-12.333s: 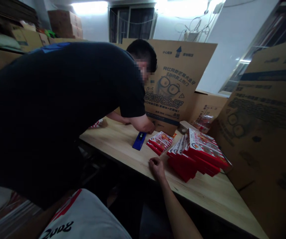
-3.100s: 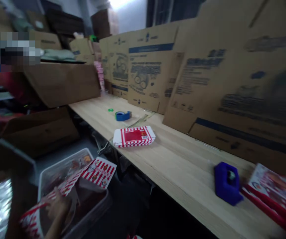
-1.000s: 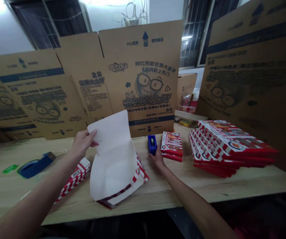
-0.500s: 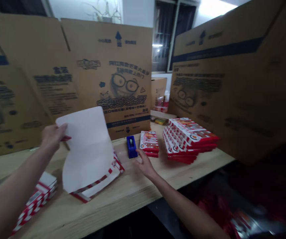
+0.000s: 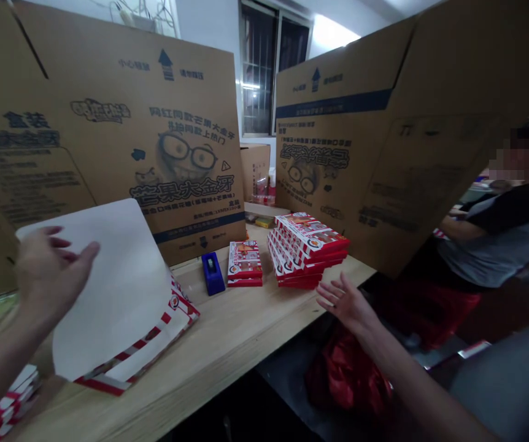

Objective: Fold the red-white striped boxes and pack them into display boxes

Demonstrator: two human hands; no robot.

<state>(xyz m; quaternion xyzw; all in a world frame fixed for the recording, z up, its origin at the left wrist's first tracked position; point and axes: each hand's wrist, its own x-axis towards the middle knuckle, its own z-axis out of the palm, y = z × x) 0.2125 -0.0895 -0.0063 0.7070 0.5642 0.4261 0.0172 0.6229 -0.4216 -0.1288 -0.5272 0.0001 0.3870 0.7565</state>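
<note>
A large carton-board box (image 5: 108,288) with a white inside and red-striped edges stands open on the table, its lid raised. My left hand (image 5: 50,270) is in front of that lid, fingers apart; whether it touches the board I cannot tell. Off the table's front edge, my right hand (image 5: 345,301) is spread with nothing in it, close to a stack of red-and-white boxes (image 5: 310,248). A smaller pile of the same boxes (image 5: 245,263) lies left of the stack, beside a blue tape dispenser (image 5: 212,273).
Big brown cartons (image 5: 191,141) line the table's back, and another brown carton (image 5: 333,159) stands at the right. More striped boxes (image 5: 9,402) lie at the lower left. Red shiny bags (image 5: 347,374) are below the table edge. A person (image 5: 499,227) sits at the right.
My view has turned right. My right hand has moved from beside the tape dispenser to the right, past the stack. My left hand has opened from the lid's edge.
</note>
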